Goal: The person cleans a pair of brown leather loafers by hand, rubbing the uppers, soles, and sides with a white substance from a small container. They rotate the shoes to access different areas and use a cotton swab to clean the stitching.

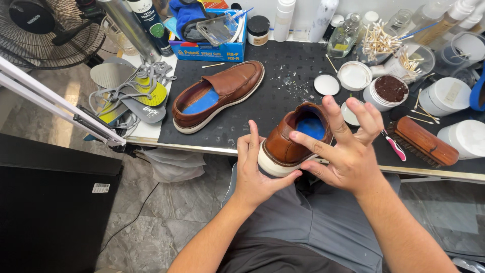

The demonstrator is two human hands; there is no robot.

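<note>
I see my left hand point(256, 174) cupping the brown shoe's point(295, 139) heel steady, while my right hand point(346, 146), fingers spread, rubs its side.

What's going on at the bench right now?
A seated person holds a brown leather shoe by its heel in the left hand, just above the lap. The right hand rubs its side with fingers spread. The matching second shoe lies on the black mat, its insoles off to the left. An open jar of brown polish and a wooden brush sit at the right.
</note>
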